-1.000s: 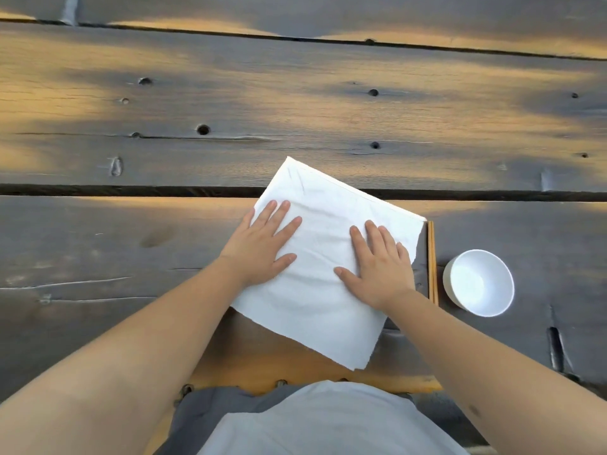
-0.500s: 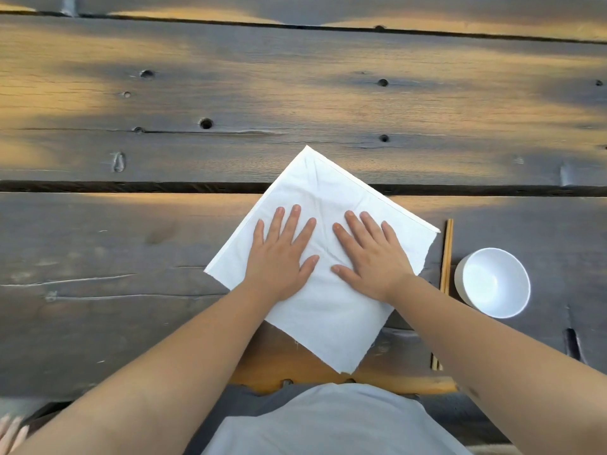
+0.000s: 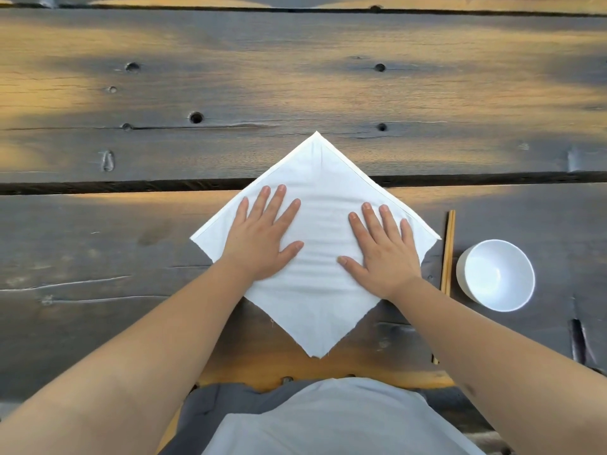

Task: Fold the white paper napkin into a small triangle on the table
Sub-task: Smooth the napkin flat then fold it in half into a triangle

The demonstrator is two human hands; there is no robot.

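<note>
Early yet: napkin (image 3: 315, 290) lies flat on table (image 3: 98, 257) as diamond, unfolded, no triangle. Left hand (image 3: 259, 243) and right hand (image 3: 384, 254) press it, fingers straight, spread. All folds remain, by my judgement.

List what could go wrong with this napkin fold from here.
The napkin lies as a diamond with its near corner past the table edge; unsupported, that corner may droop and skew the fold. Both the left hand and right hand press flat; lifting either to fold might let the sheet slide. Its right corner is close to the chopsticks and white bowl, which a sweeping hand could knock.
</note>
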